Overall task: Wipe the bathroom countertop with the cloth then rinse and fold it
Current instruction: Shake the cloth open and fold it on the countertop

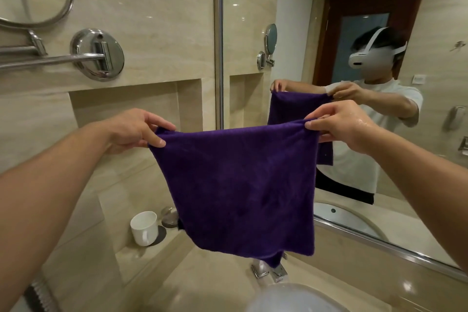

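A purple cloth [238, 185] hangs spread out in the air above the beige countertop [207, 284]. My left hand [131, 130] pinches its upper left corner. Its upper right corner is pinched by my right hand [339, 125], which looks wet. The cloth's top edge is stretched between both hands and its lower edge hangs just over the chrome faucet [268, 271]. The white sink basin [291, 299] shows at the bottom edge.
A white mug [144, 228] stands upside down on a dark coaster in the wall niche, beside a small round chrome object [170, 216]. A mirror [379, 83] covers the right wall and reflects a person holding the cloth. A chrome mirror mount [97, 54] is on the left wall.
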Action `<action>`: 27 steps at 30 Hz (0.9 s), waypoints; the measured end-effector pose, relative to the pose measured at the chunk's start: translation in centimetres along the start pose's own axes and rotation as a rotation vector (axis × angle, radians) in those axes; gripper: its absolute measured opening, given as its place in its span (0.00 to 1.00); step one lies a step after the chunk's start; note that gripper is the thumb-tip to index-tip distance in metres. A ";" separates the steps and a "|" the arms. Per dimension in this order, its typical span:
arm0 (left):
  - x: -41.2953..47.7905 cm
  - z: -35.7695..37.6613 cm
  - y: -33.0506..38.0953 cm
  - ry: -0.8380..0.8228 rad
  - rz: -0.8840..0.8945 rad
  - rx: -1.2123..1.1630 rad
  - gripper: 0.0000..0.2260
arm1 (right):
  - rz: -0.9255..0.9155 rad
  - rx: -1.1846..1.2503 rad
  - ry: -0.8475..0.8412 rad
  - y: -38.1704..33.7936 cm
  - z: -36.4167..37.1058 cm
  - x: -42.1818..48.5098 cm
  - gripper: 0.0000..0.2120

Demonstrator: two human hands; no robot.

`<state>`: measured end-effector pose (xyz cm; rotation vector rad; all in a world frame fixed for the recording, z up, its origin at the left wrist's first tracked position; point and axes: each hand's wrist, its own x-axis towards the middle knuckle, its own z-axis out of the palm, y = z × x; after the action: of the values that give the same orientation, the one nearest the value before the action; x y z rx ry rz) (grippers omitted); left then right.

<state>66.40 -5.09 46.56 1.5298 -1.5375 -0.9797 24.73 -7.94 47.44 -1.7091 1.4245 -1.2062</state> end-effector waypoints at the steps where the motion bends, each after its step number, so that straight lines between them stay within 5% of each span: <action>1: 0.0 -0.1 0.0 0.012 0.003 -0.019 0.18 | 0.007 0.001 0.002 0.0 -0.1 0.0 0.04; 8: 0.0 0.1 1.3 0.108 0.057 -0.155 0.17 | 0.063 0.038 -0.008 -0.5 -0.3 0.3 0.06; 13: 0.4 0.0 3.1 0.153 0.128 -0.266 0.13 | 0.118 0.373 -0.103 -0.8 0.9 -0.1 0.17; 19: 1.0 0.5 3.3 0.158 0.112 -0.326 0.13 | 0.250 0.737 -0.080 0.7 3.1 -1.3 0.16; 27: 1.6 0.5 2.8 0.134 0.106 -0.323 0.13 | 0.384 0.299 -0.149 3.5 3.1 -0.8 0.17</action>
<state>64.72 -6.68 48.90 1.2483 -1.2821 -0.9883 26.09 -8.37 42.85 -1.2284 1.3289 -0.9978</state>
